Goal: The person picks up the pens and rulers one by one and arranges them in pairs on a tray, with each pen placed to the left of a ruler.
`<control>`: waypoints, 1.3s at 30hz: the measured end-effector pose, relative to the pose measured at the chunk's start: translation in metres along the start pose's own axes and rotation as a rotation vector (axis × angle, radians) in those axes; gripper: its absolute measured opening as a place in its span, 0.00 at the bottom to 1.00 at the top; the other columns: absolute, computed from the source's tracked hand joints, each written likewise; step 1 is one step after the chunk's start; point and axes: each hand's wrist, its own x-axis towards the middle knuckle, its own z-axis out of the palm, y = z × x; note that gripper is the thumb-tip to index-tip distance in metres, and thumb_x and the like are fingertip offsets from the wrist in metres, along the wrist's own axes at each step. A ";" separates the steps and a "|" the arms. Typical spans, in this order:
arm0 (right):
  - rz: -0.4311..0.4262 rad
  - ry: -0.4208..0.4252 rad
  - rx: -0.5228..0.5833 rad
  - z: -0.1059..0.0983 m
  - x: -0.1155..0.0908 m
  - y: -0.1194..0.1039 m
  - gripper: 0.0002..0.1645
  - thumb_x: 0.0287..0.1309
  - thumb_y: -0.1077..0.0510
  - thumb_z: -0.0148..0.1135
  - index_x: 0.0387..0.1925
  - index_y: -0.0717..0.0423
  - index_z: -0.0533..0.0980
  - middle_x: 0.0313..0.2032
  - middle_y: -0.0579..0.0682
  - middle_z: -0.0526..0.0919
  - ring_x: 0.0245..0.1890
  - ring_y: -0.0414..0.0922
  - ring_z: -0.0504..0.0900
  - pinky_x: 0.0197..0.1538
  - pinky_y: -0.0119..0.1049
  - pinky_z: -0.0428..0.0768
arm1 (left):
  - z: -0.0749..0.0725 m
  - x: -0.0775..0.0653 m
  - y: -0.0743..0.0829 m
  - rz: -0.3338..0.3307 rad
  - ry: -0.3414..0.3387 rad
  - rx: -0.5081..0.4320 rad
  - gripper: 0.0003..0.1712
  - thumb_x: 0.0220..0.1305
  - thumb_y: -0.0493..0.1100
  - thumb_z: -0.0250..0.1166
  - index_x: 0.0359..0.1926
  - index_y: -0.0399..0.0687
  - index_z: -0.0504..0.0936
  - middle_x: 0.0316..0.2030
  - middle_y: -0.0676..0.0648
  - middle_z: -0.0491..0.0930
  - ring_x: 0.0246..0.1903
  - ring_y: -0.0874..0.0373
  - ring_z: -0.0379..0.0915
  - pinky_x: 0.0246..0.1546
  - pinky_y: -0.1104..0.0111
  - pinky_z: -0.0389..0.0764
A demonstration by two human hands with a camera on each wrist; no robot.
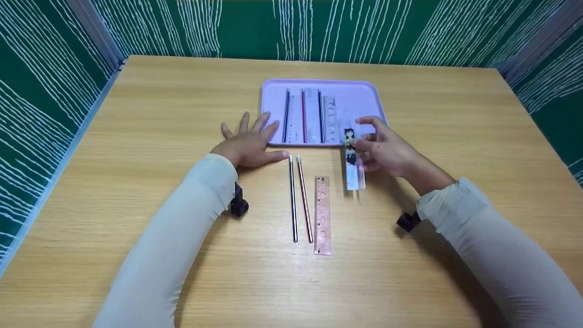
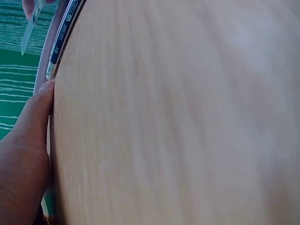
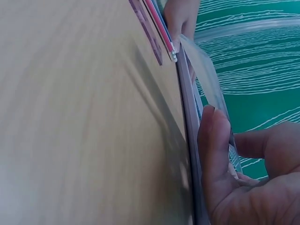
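My right hand (image 1: 387,148) pinches a clear ruler (image 1: 351,175) with a dark cartoon figure printed on it. The ruler hangs above the front right edge of the purple tray (image 1: 360,98); in the right wrist view it is a see-through strip (image 3: 206,72) between thumb and fingers. With fingers spread, my left hand (image 1: 250,143) rests at the tray's left front corner, its fingertips over the rim. Its thumb lies by the white end of a dark pencil (image 1: 293,200). Beside that pencil are a red pencil (image 1: 305,200) and a pink ruler (image 1: 322,216) with cut-out shapes.
Inside the tray, a dark pencil (image 1: 286,116), a red pencil (image 1: 304,116) and another dark pencil (image 1: 321,116) alternate with clear rulers (image 1: 312,116). Green walls with white streaks border the wooden table (image 1: 182,95) at the back and sides.
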 end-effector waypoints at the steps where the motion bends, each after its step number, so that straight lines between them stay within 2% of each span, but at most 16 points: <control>1: 0.001 0.005 -0.005 0.000 0.002 -0.001 0.38 0.75 0.54 0.55 0.77 0.37 0.49 0.54 0.55 0.71 0.40 0.48 0.80 0.41 0.40 0.85 | 0.000 0.000 0.000 0.002 0.000 -0.001 0.59 0.58 0.87 0.43 0.82 0.71 0.37 0.82 0.54 0.23 0.79 0.34 0.14 0.62 0.22 0.19; 8: -0.005 0.040 -0.041 -0.001 0.012 -0.005 0.39 0.75 0.53 0.55 0.78 0.39 0.49 0.57 0.55 0.70 0.47 0.51 0.79 0.45 0.41 0.84 | 0.001 0.000 -0.001 0.002 -0.004 0.002 0.59 0.58 0.88 0.43 0.82 0.71 0.36 0.82 0.54 0.22 0.79 0.34 0.13 0.61 0.21 0.19; 15: -0.009 0.041 -0.004 -0.005 0.017 -0.006 0.38 0.76 0.55 0.54 0.78 0.40 0.49 0.58 0.54 0.67 0.43 0.49 0.77 0.42 0.38 0.84 | 0.000 0.001 0.000 0.003 0.002 0.005 0.60 0.58 0.88 0.44 0.82 0.71 0.37 0.82 0.54 0.23 0.79 0.34 0.14 0.62 0.21 0.20; 22: 0.011 0.040 -0.005 -0.006 0.016 -0.004 0.39 0.76 0.55 0.54 0.78 0.40 0.48 0.59 0.54 0.68 0.45 0.49 0.78 0.43 0.39 0.84 | 0.001 0.001 -0.001 0.006 0.002 0.000 0.60 0.58 0.88 0.43 0.82 0.70 0.37 0.82 0.55 0.22 0.79 0.34 0.14 0.61 0.21 0.19; 30: 0.024 -0.012 0.019 0.001 0.002 0.001 0.38 0.73 0.59 0.55 0.75 0.41 0.49 0.54 0.56 0.71 0.39 0.48 0.81 0.41 0.41 0.85 | 0.000 0.000 -0.001 0.000 -0.002 -0.009 0.59 0.58 0.87 0.44 0.82 0.71 0.37 0.82 0.54 0.22 0.79 0.34 0.13 0.61 0.21 0.19; 39: 0.043 -0.131 0.003 0.016 -0.025 0.009 0.36 0.72 0.63 0.55 0.70 0.44 0.47 0.49 0.58 0.72 0.34 0.51 0.84 0.37 0.46 0.88 | 0.000 0.001 -0.001 -0.002 0.004 -0.001 0.59 0.58 0.88 0.43 0.82 0.71 0.37 0.82 0.54 0.23 0.79 0.34 0.14 0.62 0.21 0.20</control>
